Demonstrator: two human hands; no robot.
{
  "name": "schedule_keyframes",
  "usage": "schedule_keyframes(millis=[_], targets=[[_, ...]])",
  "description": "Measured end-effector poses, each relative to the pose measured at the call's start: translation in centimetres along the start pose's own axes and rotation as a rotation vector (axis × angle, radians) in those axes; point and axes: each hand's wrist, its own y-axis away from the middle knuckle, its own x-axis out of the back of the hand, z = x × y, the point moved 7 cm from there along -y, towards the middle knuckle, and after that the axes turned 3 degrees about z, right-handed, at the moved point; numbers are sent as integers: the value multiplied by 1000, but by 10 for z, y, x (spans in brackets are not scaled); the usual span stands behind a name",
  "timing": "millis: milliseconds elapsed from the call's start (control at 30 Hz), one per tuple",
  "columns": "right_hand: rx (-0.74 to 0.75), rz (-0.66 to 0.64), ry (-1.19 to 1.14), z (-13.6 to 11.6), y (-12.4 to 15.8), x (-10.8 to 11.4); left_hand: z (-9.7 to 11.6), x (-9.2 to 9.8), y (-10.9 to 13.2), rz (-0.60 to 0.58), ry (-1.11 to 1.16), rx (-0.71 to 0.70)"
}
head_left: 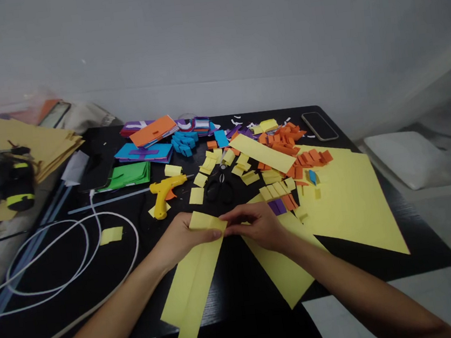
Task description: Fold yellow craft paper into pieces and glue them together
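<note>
My left hand (182, 238) grips a folded yellow paper strip (203, 277), thumb on top, with its long ends hanging toward the table's front edge. At the strip's upper right corner, my right hand (256, 224) pinches the paper between thumb and fingers. Under my right wrist lies another yellow sheet (285, 262). Black scissors (220, 186) rest just beyond my hands. To their left is a yellow hot glue gun (165, 193) with an orange trigger. Small folded yellow paper pieces (208, 164) are scattered around the scissors.
Orange paper pieces (285, 139) and large yellow sheets (347, 204) lie at the right, near a phone (320, 125). Blue (146, 152) and green paper stacks (128, 175) stand back left. A white cable (136, 239) loops across the left side of the black table (121, 289).
</note>
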Motion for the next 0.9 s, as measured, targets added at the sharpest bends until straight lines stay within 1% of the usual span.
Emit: schedule_keyframes(millis=[267,533,767,900], targets=[[1,-1,-22,1,0,-1,0,0,2,-5,-21,35],[-3,-4,0,3,0,-1,1,-2,1,-23,-1,36],[-3,-15,18,3,0,-1,-1,0,1,-13,-11,51],[-5,-20,-12,3,0,-2,-1,-1,1,-28,-2,38]])
